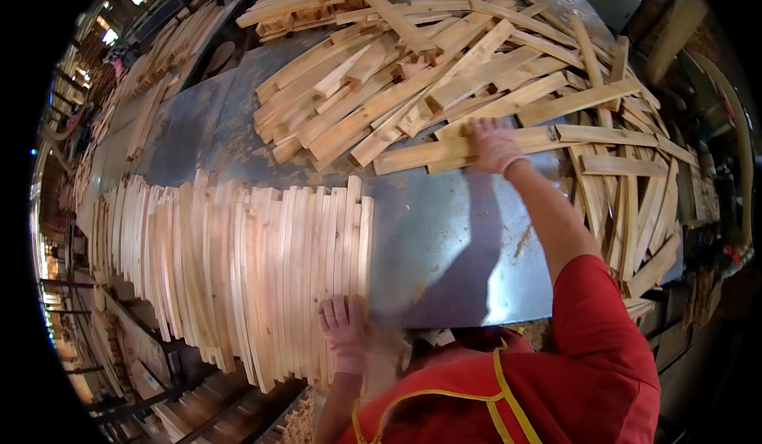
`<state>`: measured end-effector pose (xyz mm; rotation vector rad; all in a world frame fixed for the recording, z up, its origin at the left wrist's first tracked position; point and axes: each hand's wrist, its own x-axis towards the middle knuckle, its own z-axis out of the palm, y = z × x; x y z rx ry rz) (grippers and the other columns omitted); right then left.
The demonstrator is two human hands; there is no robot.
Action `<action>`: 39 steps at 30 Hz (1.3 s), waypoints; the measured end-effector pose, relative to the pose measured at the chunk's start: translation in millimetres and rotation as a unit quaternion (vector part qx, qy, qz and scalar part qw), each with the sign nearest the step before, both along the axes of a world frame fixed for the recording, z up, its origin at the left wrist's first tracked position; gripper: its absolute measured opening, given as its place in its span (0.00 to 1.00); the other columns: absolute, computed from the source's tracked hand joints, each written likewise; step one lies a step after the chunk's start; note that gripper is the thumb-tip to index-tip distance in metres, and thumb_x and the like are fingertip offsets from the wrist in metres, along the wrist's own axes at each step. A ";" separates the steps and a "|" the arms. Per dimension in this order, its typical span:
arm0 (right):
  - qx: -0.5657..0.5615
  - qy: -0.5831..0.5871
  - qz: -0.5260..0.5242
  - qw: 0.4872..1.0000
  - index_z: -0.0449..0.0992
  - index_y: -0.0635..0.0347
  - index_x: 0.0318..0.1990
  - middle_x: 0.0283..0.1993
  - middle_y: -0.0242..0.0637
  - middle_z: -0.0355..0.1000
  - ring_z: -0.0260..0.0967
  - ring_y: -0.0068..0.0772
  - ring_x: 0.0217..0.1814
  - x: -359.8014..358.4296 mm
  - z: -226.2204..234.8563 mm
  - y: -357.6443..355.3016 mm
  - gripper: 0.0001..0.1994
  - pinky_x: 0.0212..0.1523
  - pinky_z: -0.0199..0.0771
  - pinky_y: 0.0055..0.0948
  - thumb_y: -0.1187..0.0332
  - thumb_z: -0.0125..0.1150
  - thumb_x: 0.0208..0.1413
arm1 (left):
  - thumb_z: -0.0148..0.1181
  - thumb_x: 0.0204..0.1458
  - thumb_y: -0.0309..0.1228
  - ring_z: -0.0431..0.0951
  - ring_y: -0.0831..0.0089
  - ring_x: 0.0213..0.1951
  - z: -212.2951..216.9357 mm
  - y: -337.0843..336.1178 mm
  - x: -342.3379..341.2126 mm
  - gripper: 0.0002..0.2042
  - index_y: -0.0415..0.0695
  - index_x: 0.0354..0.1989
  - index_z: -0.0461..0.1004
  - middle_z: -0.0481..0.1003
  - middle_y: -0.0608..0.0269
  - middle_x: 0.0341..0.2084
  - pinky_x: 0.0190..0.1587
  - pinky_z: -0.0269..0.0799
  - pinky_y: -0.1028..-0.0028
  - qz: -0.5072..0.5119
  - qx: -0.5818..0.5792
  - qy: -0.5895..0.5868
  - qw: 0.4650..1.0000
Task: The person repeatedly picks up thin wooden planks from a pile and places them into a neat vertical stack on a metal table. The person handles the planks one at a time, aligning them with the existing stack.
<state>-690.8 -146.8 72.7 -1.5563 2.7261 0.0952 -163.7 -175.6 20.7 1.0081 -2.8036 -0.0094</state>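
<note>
My right hand (494, 146), in a pale glove, reaches to the near edge of a loose pile. It lies across a wooden strip (421, 157), fingers bent over its far side; the thumb is hard to make out. My left hand (346, 331), gloved as well, rests with fingers extended on the near right end of a row of wooden strips (278, 273). These lie side by side, lengthwise away from me. The jumbled pile of wooden strips (381, 115) spreads across the far side and right of the metal tabletop (429, 238).
A neater stack of wood pieces (305, 3) stands at the far end. More strips (627, 206) hang over the table's right side. Further lumber (171, 51) lies at the far left. Sawdust is scattered on the metal, and a red apron (444, 388) with yellow trim borders the near edge.
</note>
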 end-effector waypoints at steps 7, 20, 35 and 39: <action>0.215 -0.149 0.044 0.964 0.55 0.49 0.79 0.56 0.48 0.79 0.78 0.53 0.58 -8.7 4.0 18.4 0.49 0.58 0.76 0.46 0.53 0.73 0.50 | 0.64 0.47 0.38 0.66 0.41 0.65 -7.6 -3.3 0.3 0.31 0.44 0.63 0.70 0.67 0.46 0.61 0.64 0.62 0.41 0.006 -0.028 0.016 0.999; -0.118 -0.848 -0.092 0.509 0.66 0.62 0.75 0.58 0.43 0.79 0.77 0.33 0.52 137.7 -54.7 111.1 0.45 0.54 0.79 0.33 0.52 0.78 0.52 | 0.68 0.45 0.40 0.59 0.41 0.71 22.1 3.8 -4.5 0.39 0.41 0.68 0.66 0.63 0.45 0.67 0.74 0.53 0.42 0.020 0.027 -0.043 0.999; 0.024 -0.712 -0.235 0.661 0.37 0.61 0.83 0.62 0.58 0.76 0.76 0.48 0.63 354.1 -35.5 224.9 0.50 0.65 0.74 0.40 0.54 0.65 0.65 | 0.60 0.66 0.43 0.76 0.51 0.62 51.8 99.0 -52.7 0.28 0.42 0.68 0.63 0.76 0.44 0.57 0.62 0.71 0.57 0.013 0.647 0.138 0.750; 0.090 -0.600 -0.097 0.789 0.38 0.61 0.77 0.55 0.68 0.77 0.77 0.65 0.60 348.7 -34.3 168.0 0.51 0.66 0.72 0.52 0.41 0.63 0.62 | 0.68 0.54 0.48 0.76 0.46 0.61 47.7 77.0 -108.9 0.48 0.38 0.78 0.51 0.73 0.39 0.61 0.65 0.71 0.58 0.195 0.330 0.022 0.924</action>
